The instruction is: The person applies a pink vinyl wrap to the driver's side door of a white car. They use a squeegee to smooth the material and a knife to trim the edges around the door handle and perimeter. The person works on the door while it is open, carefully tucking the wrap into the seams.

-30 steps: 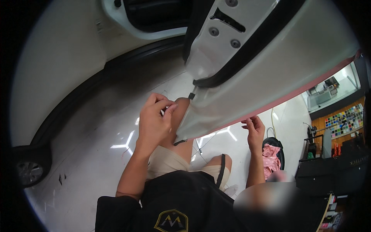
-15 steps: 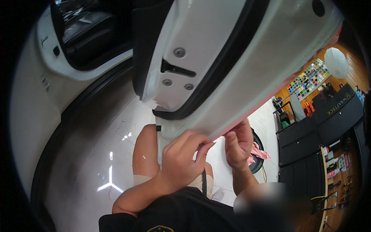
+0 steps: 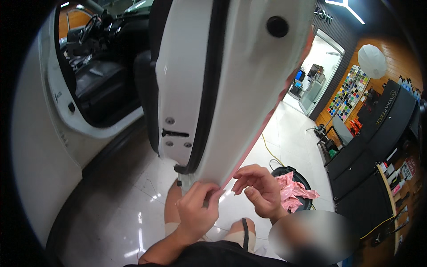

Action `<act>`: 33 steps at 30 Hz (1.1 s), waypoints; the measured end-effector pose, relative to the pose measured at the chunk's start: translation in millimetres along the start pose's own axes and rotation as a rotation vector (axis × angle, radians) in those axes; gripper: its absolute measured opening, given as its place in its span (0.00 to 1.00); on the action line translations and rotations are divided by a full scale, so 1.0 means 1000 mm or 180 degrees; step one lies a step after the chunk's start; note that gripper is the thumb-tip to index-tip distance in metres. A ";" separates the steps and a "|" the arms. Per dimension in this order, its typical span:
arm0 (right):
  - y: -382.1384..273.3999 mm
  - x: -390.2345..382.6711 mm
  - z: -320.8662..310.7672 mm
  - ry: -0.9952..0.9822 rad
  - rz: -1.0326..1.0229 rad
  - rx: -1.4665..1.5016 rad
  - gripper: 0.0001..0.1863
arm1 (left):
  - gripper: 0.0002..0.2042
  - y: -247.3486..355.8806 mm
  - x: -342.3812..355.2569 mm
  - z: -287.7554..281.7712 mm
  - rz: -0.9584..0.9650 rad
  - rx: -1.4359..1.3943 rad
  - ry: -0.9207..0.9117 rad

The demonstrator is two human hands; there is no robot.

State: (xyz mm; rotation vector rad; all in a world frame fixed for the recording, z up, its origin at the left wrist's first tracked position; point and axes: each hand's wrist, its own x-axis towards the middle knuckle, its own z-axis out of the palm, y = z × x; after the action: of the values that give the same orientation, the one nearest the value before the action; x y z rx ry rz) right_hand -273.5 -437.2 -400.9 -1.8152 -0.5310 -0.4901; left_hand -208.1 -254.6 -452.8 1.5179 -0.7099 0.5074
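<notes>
A white car door (image 3: 249, 84) stands open before me, its edge toward me. Pink film (image 3: 260, 133) shows as a thin strip along its right edge. At the door's lower corner is my left hand (image 3: 198, 204), thumb and fingers pinched together against the edge; what is between them, if anything, is hidden. Just right of the pink strip, my right hand (image 3: 258, 189) hangs with curled fingers and the thumb apart, holding nothing that I can see. A black rubber seal (image 3: 213, 80) runs down the door beside the latch plate (image 3: 175, 133).
To the left is the car's open body with a dark seat (image 3: 100, 78). Crumpled pink film (image 3: 291, 191) lies in a black round tub (image 3: 304, 180) on the shiny tiled floor. Black cabinets (image 3: 360, 155) and a white umbrella-shaped lamp (image 3: 372, 61) stand at the right.
My view has lifted, showing more of the door and room. The right hand has come off the door's edge and its fingers have parted. My left hand stays at the lower corner.
</notes>
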 end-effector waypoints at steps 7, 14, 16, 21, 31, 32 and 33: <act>-0.015 0.010 -0.002 0.0287 -0.0238 -0.0481 0.18 | 0.21 0.046 0.046 -0.030 0.0261 0.0454 -0.0632; -0.051 0.029 -0.022 -0.0072 -0.0555 -0.1311 0.16 | 0.17 0.106 0.165 -0.047 0.1153 0.1169 -0.1096; -0.058 0.031 -0.028 -0.0137 -0.0597 -0.1518 0.17 | 0.15 0.116 0.173 -0.053 0.1069 0.1161 -0.1231; -0.074 0.046 -0.032 -0.0229 -0.0856 -0.1825 0.17 | 0.11 0.113 0.174 -0.062 0.0602 0.0587 -0.1611; -0.084 0.083 -0.016 -0.0593 -0.2074 -0.3256 0.13 | 0.14 0.097 0.187 -0.061 0.1653 0.0569 -0.1582; -0.081 0.081 -0.014 -0.0713 -0.2109 -0.3308 0.13 | 0.14 0.099 0.188 -0.062 0.1676 0.0564 -0.1662; -0.081 0.078 -0.011 -0.0819 -0.2109 -0.3348 0.14 | 0.15 0.100 0.191 -0.063 0.1710 0.0572 -0.1753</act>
State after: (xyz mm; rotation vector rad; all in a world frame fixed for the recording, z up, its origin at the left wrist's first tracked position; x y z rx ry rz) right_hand -257.6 -416.9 -290.5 -2.7040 -1.2238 -1.1410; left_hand -136.9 -215.6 -243.6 1.6479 -1.5592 0.5631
